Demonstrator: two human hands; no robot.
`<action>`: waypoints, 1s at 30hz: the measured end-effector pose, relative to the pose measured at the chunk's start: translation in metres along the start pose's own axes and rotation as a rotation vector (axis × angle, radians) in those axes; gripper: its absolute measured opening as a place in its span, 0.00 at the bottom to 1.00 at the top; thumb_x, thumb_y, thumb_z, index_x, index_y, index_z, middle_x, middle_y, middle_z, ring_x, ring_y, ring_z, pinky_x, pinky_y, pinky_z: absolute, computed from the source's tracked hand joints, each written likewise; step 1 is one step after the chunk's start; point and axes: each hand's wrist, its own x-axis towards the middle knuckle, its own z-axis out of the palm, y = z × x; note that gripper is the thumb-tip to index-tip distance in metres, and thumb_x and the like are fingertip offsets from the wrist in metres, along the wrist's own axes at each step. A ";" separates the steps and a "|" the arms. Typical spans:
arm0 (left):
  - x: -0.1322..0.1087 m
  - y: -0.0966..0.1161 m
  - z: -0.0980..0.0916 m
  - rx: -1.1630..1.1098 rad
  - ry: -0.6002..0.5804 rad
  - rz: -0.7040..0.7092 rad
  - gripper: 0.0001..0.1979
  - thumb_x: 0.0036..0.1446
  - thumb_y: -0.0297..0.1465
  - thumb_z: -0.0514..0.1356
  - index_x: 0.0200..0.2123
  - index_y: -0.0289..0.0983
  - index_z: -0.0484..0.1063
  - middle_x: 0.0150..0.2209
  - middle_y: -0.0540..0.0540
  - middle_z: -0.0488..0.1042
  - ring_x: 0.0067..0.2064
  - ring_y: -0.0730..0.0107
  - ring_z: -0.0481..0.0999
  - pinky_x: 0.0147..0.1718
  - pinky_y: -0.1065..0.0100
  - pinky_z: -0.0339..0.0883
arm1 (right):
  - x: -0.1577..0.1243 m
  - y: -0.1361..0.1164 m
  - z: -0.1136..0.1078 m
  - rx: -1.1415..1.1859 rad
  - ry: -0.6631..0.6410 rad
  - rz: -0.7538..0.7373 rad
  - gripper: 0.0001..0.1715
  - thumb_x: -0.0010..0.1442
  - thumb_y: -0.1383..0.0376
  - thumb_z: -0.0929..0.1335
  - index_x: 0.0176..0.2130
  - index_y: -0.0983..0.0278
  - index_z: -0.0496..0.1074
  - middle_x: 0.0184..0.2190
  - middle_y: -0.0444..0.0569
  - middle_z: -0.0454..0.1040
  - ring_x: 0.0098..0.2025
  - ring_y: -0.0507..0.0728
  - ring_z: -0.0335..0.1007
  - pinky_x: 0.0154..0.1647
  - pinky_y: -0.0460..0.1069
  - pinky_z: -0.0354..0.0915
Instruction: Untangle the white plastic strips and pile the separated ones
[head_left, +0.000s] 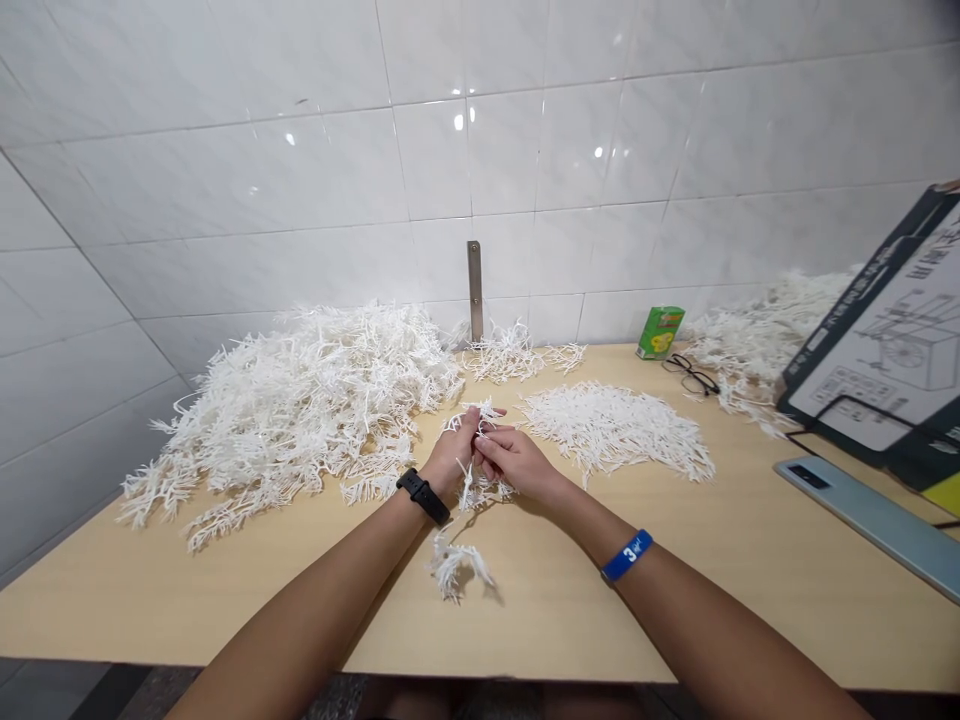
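Left hand: closed on a white sprig, with thumb uppermost.
Right hand: pinching at the same sprig, just beside the left fingertips; exact contact partly hidden.
Sprig's place: between both hands, over the middle of the table.
Sprig's long axis: running from the fingers down toward the near table edge; upper end lost among the fingers.
Loose tuft: nearer the table edge, with tips fanned; impossible to tell if joined to the sprig.
Big pile: left of the hands, tangled.
Flat heap: right of the hands, made of short strands.
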 end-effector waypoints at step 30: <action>0.002 0.010 -0.011 0.363 0.163 0.027 0.24 0.57 0.50 0.56 0.43 0.38 0.78 0.44 0.37 0.78 0.50 0.52 0.74 0.50 0.57 0.64 | 0.001 -0.009 -0.017 -0.118 0.373 0.076 0.23 0.58 0.50 0.67 0.45 0.64 0.75 0.36 0.50 0.77 0.36 0.56 0.69 0.36 0.49 0.63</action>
